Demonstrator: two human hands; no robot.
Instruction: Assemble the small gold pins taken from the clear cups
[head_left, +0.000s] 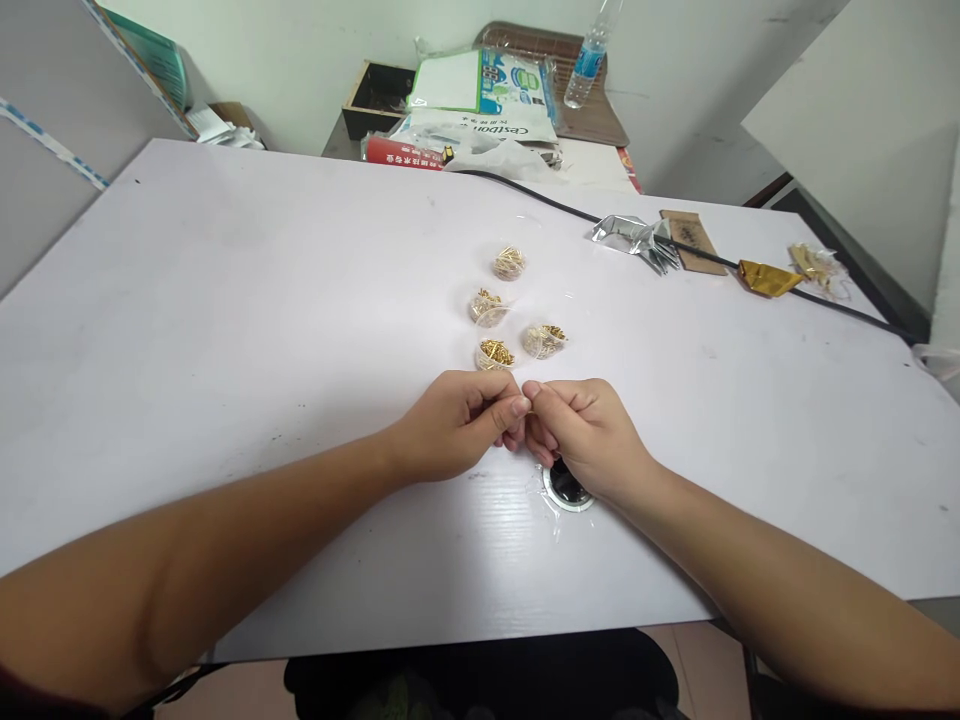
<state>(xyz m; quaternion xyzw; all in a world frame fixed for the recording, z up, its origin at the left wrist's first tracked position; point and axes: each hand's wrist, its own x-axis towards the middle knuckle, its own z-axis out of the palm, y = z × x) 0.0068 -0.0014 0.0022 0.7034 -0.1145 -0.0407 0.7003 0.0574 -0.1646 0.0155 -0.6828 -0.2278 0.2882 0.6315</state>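
Head view takes the dark-centred ring (568, 490), set in the white surface (225, 300), as its landmark. Far left of the ring and beyond it stands a grey panel (45, 80), then some white papers (223, 128) past the surface's back edge. Less far left, and well beyond the ring, come a black box (360, 118) and a red package (401, 153).

The left hand (454, 425) is left of the ring and slightly beyond it. Its grip is pressed together, thumb against forefinger; whether something small is pinched there, I cannot tell. Beyond the ring and a little left sit four small clear containers (484, 316) with golden pieces (495, 352): three in a rough column, the fourth right of these and nearer the ring's line. The nearest one is just past the left hand.

Reaching in from the ring's right, the right hand (592, 430) partly covers its far edge. This grip is pressed together too, its tips meeting the left hand's; any item between them is too small to make out.

Well beyond the ring is a labelled bottle (587, 65). Right of the ring and beyond it lie silver foil (634, 237), a cardboard piece (694, 240), a gold foil packet (768, 278) and a clear bag (821, 268), with a black cable (555, 203) running among them.
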